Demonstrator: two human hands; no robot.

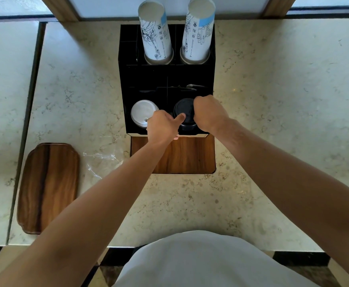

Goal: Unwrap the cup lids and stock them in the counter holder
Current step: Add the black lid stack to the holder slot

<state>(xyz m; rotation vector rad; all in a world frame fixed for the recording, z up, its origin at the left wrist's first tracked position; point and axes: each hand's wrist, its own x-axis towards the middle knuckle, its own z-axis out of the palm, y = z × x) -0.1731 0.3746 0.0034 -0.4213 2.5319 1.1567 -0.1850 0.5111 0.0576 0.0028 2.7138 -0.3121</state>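
- Both hands grip a stack of black lids (184, 114) in the black counter holder's (165, 79) front right slot.
- Left hand (162, 126) thumb rests on top; right hand (209, 113) curls around the stack's right side.
- White lids (142, 112) sit just left of the grip.
- Clear wrapper (101, 162) lies on the counter, below left.

Both hands (187, 119) on black lids (184, 114)

Black lids (183, 112) stacked beside white lids (142, 112)
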